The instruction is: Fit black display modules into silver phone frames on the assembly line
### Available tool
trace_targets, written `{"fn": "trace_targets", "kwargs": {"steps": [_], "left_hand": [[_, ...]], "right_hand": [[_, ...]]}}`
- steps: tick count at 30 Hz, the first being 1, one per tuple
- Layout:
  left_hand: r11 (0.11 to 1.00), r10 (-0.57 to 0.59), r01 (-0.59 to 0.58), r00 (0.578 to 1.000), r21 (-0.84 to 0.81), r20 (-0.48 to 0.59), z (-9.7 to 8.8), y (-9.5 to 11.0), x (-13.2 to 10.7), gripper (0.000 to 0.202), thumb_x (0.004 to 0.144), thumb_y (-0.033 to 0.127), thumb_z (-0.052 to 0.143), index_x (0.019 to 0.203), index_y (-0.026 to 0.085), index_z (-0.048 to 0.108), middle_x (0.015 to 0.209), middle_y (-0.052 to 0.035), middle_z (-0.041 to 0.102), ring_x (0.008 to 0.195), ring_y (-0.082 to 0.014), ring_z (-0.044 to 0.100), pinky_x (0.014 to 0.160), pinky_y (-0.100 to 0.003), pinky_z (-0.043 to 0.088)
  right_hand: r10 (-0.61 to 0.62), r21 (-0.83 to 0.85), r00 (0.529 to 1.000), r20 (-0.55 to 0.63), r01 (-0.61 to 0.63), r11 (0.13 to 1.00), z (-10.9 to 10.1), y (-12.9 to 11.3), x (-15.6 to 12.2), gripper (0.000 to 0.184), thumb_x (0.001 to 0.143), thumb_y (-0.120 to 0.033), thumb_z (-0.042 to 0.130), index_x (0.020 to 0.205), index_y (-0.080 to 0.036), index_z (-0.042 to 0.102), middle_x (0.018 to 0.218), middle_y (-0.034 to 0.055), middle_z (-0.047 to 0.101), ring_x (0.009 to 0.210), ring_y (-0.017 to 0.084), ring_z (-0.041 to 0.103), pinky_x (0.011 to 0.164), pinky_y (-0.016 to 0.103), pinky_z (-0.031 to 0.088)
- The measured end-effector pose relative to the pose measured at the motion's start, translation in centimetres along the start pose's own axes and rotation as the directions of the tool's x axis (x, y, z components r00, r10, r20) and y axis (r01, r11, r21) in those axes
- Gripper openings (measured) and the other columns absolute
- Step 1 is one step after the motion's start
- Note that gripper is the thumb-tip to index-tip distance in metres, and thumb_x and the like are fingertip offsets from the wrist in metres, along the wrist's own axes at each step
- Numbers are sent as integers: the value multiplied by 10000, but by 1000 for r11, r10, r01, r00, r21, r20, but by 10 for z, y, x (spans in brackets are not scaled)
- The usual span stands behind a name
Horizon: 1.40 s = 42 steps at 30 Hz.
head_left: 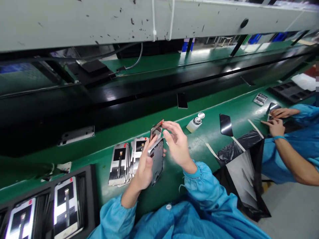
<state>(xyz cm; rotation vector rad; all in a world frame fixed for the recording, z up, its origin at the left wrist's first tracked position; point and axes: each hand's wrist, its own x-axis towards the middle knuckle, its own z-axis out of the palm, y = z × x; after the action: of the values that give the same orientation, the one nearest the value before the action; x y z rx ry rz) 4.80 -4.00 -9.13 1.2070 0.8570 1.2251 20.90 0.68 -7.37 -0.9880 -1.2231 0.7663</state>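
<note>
My left hand (144, 167) is closed round a grey phone frame (158, 162), held tilted with its inner side facing right. Just behind it a phone screen (157, 128) with a red tab at its top corner stands upright against my left fingers. My right hand (178, 142) has its bent fingertips at that screen's upper right edge, seemingly gripping it; the exact contact is partly hidden. Beneath and left of my left hand lie two stacks of phone screens, a nearer stack (119, 166) and another stack (137, 152), with ribbon cables on their backs.
A black foam tray (92, 186) holds more screens at lower left. A small bottle (193, 125) with an open lid stands right of my hands. Phone parts (182, 100) lie along the conveyor side. A black bag (258, 169) hangs at the bench edge; a co-worker's hands (276, 124) work at right.
</note>
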Motion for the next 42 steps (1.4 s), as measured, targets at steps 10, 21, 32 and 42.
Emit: {"fn": "trace_targets", "kwargs": {"steps": [10,21,32,42], "left_hand": [[968,171,-204,962,143,215,12,27,24,649,976,504,857,1535,198,736,1789,-185,478,1710,-433,366,1440,-583,245],[928,-3,-92,967,-360,-254,-29,49,76,669,1151,666,459,1503,146,690,998,-139,836,838,-273,785,767,-376,653],[677,-261,175,965,-715,-11,-33,77,72,961,1119,817,141,1303,106,760,880,-165,830,682,-299,814,629,-419,681],[713,-44,235,955,-661,292,-18,80,42,873,1072,876,398,1334,133,775,994,-156,846,818,-277,822,757,-366,668]], "right_hand": [[50,225,985,-166,-12,974,6,-4,23,321,1101,-564,664,1030,-255,615,1038,38,681,1006,195,757,955,360,663],[169,-644,973,155,-30,764,-48,92,26,358,1141,-500,525,873,-263,534,1038,84,632,1065,265,637,974,421,558],[221,-813,973,68,-74,577,-38,124,5,355,1108,-488,514,862,-235,555,1133,190,639,1100,358,550,1037,574,456],[191,-40,863,468,-195,980,-12,6,20,700,1141,-801,320,805,-262,615,668,1,634,565,190,658,647,360,659]]}}
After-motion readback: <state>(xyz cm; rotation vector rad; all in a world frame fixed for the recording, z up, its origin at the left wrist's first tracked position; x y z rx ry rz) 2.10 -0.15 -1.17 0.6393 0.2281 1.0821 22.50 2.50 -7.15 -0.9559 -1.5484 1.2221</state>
